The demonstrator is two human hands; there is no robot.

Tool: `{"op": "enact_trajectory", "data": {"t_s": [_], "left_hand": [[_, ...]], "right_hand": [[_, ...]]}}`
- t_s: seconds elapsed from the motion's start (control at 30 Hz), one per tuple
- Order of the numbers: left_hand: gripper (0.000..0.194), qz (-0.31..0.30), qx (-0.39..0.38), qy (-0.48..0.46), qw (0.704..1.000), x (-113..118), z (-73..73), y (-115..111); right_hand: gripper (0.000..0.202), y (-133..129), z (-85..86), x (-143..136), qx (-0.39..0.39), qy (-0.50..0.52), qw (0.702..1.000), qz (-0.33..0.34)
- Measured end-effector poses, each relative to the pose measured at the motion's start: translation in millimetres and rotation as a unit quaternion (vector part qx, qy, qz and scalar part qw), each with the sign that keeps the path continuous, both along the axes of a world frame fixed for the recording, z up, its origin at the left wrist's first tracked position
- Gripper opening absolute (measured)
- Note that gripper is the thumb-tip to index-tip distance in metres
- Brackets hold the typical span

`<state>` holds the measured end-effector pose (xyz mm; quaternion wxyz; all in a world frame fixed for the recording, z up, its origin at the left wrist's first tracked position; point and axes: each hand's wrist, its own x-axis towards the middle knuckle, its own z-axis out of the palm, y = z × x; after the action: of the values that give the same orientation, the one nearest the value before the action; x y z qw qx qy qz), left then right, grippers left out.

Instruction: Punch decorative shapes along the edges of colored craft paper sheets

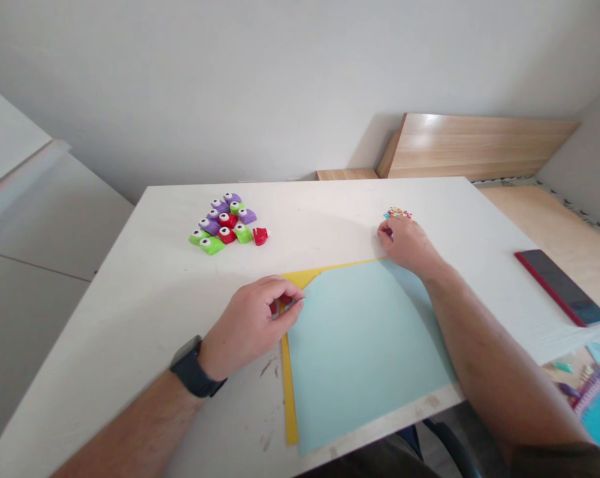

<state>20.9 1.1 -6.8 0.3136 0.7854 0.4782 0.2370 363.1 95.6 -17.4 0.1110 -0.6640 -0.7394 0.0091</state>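
A light blue sheet of paper (364, 352) lies over a yellow sheet (291, 405) at the table's front. My left hand (260, 318), with a dark watch on its wrist, is at the blue sheet's upper left corner, thumb and forefinger pinched; a bit of red shows behind the fingers, and what they grip is too small to name. Beyond the sheet's far edge, my right hand (409, 244) is closed beside a small pile of colourful pieces (398, 212); its fingertips hide anything between them.
Several purple, green and red punches (225, 219) stand at the back left of the white table (320, 219). A dark phone with a red edge (561, 285) lies at the right edge. Coloured items sit below, lower right.
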Motion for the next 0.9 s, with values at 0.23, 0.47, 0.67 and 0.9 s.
{"op": "enact_trajectory", "data": {"t_s": [0.23, 0.47, 0.67, 0.9], "left_hand": [[0.011, 0.004, 0.004, -0.004, 1.0, 0.4, 1.2, -0.4], [0.01, 0.003, -0.004, 0.002, 1.0, 1.3, 1.4, 0.4], [0.01, 0.006, -0.01, 0.005, 1.0, -0.3, 1.9, -0.3], [0.01, 0.002, -0.011, 0.005, 1.0, -0.9, -1.1, 0.1]], "right_hand": [[0.02, -0.3, 4.3, -6.6, -0.013, 0.038, 0.999, -0.032], [0.019, 1.0, 3.0, -7.0, -0.019, 0.021, 0.999, -0.028], [0.019, 1.4, 1.2, -7.4, -0.027, -0.003, 1.0, -0.016], [0.022, 0.2, 5.4, 1.4, 0.001, -0.006, 0.999, -0.034]]}}
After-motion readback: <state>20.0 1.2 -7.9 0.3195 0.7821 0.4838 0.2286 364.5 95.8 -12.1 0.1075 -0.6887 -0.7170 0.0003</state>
